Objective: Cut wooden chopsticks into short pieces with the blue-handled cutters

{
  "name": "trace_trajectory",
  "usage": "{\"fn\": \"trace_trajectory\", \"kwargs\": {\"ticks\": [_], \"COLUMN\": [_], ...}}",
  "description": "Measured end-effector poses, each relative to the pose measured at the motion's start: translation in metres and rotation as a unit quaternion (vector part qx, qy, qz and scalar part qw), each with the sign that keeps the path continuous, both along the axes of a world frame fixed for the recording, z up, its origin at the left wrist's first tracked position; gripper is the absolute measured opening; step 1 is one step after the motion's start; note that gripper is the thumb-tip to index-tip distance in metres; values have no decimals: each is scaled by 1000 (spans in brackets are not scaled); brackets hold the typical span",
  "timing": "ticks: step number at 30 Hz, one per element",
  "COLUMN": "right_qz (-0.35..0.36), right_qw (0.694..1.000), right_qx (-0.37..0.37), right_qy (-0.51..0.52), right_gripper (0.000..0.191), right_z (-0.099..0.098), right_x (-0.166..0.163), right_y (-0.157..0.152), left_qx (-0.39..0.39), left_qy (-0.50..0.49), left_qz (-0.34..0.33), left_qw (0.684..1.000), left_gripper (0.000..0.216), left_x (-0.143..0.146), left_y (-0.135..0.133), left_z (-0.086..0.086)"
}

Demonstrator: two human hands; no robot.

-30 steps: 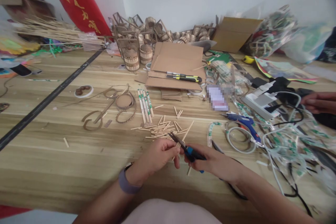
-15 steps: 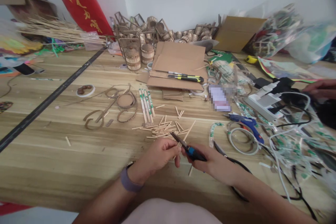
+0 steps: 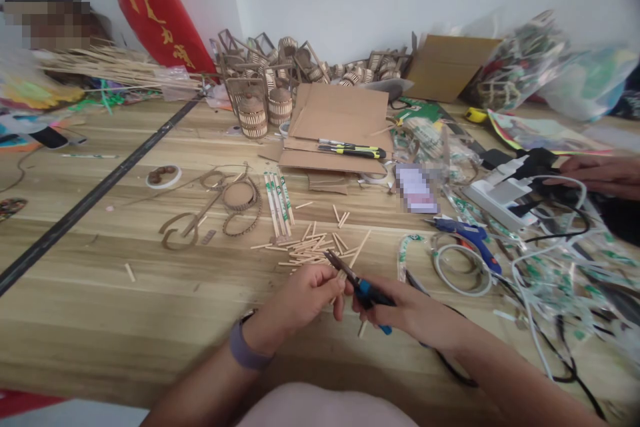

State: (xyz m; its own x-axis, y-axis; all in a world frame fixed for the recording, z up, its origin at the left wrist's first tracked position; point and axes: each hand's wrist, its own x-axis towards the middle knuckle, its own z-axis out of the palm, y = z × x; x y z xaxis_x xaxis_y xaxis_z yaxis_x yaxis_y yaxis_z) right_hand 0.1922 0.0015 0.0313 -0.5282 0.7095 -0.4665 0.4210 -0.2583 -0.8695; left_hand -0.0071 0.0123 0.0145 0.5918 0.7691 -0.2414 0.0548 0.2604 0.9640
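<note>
Near the front middle of the table, my left hand (image 3: 313,290) pinches a thin wooden stick (image 3: 359,250) between thumb and fingers. Wrapped round the handles of black-and-blue pliers (image 3: 367,289) is my right hand (image 3: 407,313). The dark jaws lie across the stick just by my left fingertips; whether they bite into it I cannot tell. Just beyond both hands lies a loose pile of short cut sticks (image 3: 313,247). Longer sticks with green-printed wrapping (image 3: 279,203) lie behind the pile.
Flat cardboard (image 3: 340,113) carries utility knives (image 3: 350,149). Small wooden lanterns (image 3: 253,115) stand behind. To the right are a blue glue gun (image 3: 467,233), tape rolls (image 3: 463,270), a power strip (image 3: 500,200), a phone (image 3: 415,188) and tangled cables. Another person's hand (image 3: 595,173) is at far right.
A blue handle end of the pliers now shows below my right hand. The other person's hand at the right has shifted leftward. A blurred-out patch has appeared at upper left.
</note>
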Motion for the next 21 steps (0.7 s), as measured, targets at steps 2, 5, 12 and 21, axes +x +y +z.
{"fn": "trace_trajectory", "kwargs": {"ticks": [2, 5, 12, 21], "right_qz": [-10, -27, -40, -45], "right_qw": [998, 994, 994, 997], "right_qx": [-55, -90, -82, -53], "right_qy": [36, 61, 60, 34], "right_gripper": [28, 30, 27, 23], "right_z": [3, 5, 4, 2], "right_x": [1, 2, 0, -8], "right_y": [0, 0, -2, -4], "left_qx": [-19, -42, -47, -38], "left_qy": [-17, -17, 2, -4], "left_qz": [7, 14, 16, 14], "left_qw": [1000, 999, 999, 999], "left_gripper": [32, 36, 38, 40], "left_x": [1, 1, -1, 0], "left_y": [-1, -2, -3, -3], "left_z": [-1, -3, -1, -3]}}
